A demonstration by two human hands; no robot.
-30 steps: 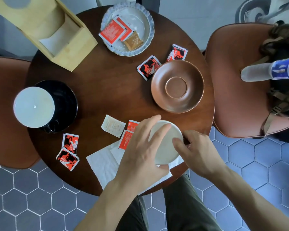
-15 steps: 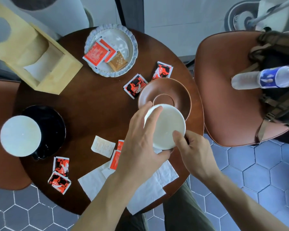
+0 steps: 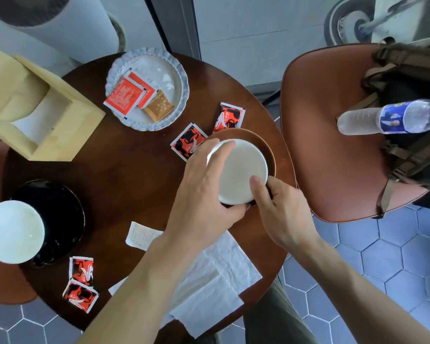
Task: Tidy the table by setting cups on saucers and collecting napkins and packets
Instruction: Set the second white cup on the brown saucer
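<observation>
A white cup (image 3: 240,170) sits over the brown saucer (image 3: 263,145) at the table's right side. My left hand (image 3: 204,194) wraps the cup's left rim and my right hand (image 3: 278,209) grips its near right side. Whether the cup rests on the saucer I cannot tell. A second white cup (image 3: 11,232) stands on a black saucer (image 3: 62,212) at the left. White napkins (image 3: 221,286) lie near the front edge, partly under my left arm. Red-black packets (image 3: 188,141) lie beside the brown saucer, two more packets (image 3: 81,281) at front left.
A scalloped white plate (image 3: 174,78) at the back holds red and brown packets. A wooden napkin box (image 3: 35,108) stands at back left. A white slip (image 3: 139,235) lies mid-table. A brown chair (image 3: 333,145) with a backpack and water bottle (image 3: 387,117) stands right.
Both hands carried the white cup from the table's front edge away from me and over the brown saucer. The napkins that lay beneath it are uncovered.
</observation>
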